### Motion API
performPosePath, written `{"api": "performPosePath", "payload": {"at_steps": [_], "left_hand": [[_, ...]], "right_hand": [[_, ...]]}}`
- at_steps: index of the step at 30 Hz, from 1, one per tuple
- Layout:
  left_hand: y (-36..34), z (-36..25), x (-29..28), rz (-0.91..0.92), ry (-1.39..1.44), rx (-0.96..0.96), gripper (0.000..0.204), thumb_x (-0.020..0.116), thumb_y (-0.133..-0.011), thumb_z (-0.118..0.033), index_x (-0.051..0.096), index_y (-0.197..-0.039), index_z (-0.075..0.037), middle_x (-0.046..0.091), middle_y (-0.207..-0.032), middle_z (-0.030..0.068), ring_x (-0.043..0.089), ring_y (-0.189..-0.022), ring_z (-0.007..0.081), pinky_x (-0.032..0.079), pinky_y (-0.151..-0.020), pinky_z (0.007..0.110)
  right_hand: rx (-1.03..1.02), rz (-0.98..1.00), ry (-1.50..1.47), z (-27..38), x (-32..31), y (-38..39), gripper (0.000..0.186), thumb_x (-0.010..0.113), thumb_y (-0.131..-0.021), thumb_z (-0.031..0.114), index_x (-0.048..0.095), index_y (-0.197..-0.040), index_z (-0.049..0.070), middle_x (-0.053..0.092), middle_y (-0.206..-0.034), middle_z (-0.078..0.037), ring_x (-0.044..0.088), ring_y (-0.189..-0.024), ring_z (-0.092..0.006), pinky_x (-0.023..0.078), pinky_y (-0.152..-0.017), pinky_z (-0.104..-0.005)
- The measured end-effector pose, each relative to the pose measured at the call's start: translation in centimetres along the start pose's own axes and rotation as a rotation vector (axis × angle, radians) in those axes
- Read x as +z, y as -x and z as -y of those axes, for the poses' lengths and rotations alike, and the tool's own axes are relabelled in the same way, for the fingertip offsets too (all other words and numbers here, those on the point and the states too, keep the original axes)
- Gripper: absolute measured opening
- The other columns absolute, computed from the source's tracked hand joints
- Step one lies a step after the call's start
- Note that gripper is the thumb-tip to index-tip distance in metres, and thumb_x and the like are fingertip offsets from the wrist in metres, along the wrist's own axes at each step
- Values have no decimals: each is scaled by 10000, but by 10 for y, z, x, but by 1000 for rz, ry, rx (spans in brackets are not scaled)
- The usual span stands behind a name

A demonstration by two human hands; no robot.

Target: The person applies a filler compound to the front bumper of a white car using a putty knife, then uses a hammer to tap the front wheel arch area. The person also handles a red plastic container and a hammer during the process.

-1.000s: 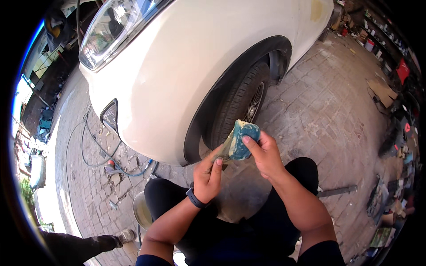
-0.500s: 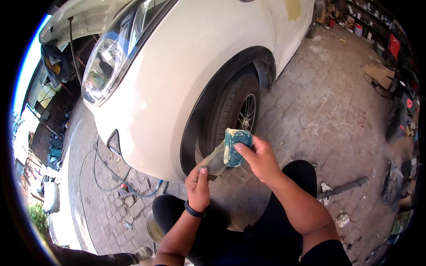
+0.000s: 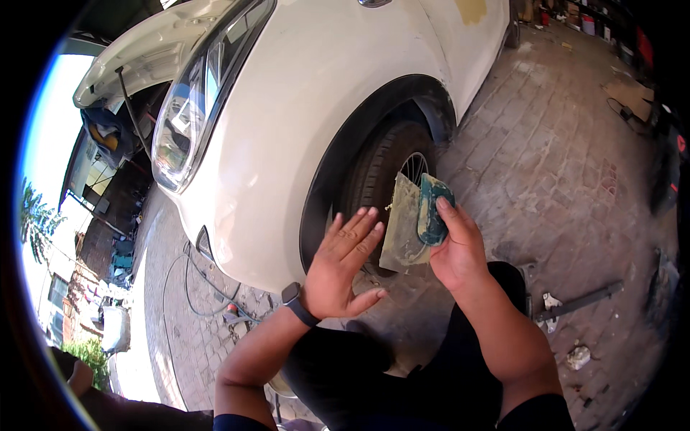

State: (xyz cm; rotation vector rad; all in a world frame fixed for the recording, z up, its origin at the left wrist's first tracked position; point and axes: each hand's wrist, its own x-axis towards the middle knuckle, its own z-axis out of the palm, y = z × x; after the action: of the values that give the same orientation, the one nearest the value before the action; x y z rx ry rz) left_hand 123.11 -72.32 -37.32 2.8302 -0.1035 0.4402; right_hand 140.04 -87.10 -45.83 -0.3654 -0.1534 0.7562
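Observation:
In my right hand is a putty spreader with a teal grip and a thin, translucent blade. Yellowish filler is smeared over the blade and crusted on the grip. My thumb presses on the grip; the other fingers are mostly hidden behind it. Just left of the blade, my left hand is open, fingers stretched out and thumb apart, holding nothing. A dark watch is on that wrist. Both hands are in front of a white car's front fender and its wheel.
The car's hood is raised on a prop, left of the headlight. A hose lies on the paving below the bumper. A dark metal bar lies at right. Cardboard and clutter line the far right.
My left hand has let go of the spreader's blade and spread its fingers. My right hand has turned the spreader and moved it up and right, so the blade's flat face shows.

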Motion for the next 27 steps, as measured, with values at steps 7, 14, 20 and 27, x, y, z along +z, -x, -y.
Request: {"api": "performPosePath", "payload": {"at_steps": [7,14,20,27], "left_hand": [[-95,82,-73,250,-1071,75,910,620,-949,-506,293,-1629,4,249,-1724,138,196,-1609,252,100,-1314,477],[-232,95,-65,221,-1238,260,873,507,-999,-559,302,-1619,19,276,-1710,156,222,-1597,276,114,-1314,444],[-318,119,-16,198,-1347,271,865,441,-1016,-599,315,-1618,8,287,-1707,152,227,-1594,272,119,-1312,434],[-400,130,16,187,-1376,174,845,410,-1030,-605,301,-1630,-20,264,-1722,117,199,-1603,238,131,-1310,410]], "right_hand": [[-98,-138,-76,35,-2,-2,264,684,-1030,209,654,-1256,76,707,-1188,-16,671,-1084,-139,532,-970,-339],[27,-55,-92,36,-3,4,273,676,-1040,207,639,-1264,55,705,-1148,-24,677,-1036,-122,560,-909,-324],[42,-59,-82,53,-10,5,267,660,-1047,194,628,-1266,43,712,-1132,-36,693,-1007,-123,584,-880,-323],[19,-92,-61,78,-16,11,323,668,-1046,211,610,-1301,22,701,-1150,-51,686,-1024,-125,599,-877,-337]]}}
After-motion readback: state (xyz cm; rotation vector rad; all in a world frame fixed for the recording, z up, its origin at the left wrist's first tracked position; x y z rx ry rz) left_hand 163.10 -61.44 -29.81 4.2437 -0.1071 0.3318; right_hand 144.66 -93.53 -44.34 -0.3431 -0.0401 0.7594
